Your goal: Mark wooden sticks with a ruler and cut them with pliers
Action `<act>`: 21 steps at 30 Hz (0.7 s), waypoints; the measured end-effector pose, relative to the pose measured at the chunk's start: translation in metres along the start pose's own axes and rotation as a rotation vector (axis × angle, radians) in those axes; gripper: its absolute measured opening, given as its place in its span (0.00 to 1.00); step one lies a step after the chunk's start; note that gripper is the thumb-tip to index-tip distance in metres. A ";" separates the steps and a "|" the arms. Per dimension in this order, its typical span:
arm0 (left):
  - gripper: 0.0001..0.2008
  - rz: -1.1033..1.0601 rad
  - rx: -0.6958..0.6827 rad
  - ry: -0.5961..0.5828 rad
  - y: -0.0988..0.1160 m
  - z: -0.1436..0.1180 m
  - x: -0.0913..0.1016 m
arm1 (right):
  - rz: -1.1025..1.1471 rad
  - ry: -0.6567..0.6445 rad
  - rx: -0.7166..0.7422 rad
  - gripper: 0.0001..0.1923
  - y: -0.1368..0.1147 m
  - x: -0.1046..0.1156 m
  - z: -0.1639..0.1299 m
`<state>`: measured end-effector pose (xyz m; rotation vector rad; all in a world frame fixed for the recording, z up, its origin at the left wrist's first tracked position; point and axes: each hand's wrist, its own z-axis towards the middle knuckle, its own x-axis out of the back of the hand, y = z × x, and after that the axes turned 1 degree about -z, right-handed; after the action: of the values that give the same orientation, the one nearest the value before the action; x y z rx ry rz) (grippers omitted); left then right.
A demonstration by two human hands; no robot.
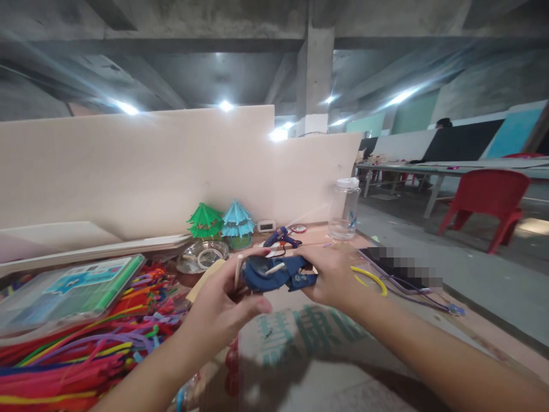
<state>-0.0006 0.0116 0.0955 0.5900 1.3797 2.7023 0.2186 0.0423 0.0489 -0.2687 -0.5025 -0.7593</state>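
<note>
My right hand (328, 274) is closed around the right end of a dark blue hand tool (268, 273), which has a rounded left end and two handle-like parts at the right. Its exact kind is not clear. My left hand (225, 292) curls by the rounded end, with a thin pale stick (238, 273) upright at its fingers. Another short whitish stick (275, 268) lies across the tool. Both hands are above a sheet with green printed characters (311, 332). Behind them a blue glue gun (283, 236) rests on the table.
Colourful pipe cleaners (86, 366) and a plastic case (81, 294) fill the left. Toward the back are green (205, 220) and light-blue (237, 218) paper-roofed models, a glass dish (193, 258), a small digital clock (266, 226) and a water bottle (343, 209). A phone (394, 266) with a cord lies right.
</note>
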 end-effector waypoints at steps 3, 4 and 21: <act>0.22 0.076 -0.021 -0.028 -0.012 0.004 0.001 | -0.052 0.042 -0.015 0.09 0.007 0.005 0.003; 0.23 0.109 -0.022 -0.021 -0.016 0.006 0.002 | -0.076 0.045 -0.028 0.08 0.008 0.007 0.004; 0.16 0.204 -0.060 -0.027 -0.044 0.011 -0.001 | -0.096 -0.024 -0.099 0.08 0.021 -0.011 -0.003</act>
<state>-0.0010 0.0466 0.0665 0.8010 1.2931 2.8675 0.2278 0.0623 0.0396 -0.3482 -0.5034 -0.8765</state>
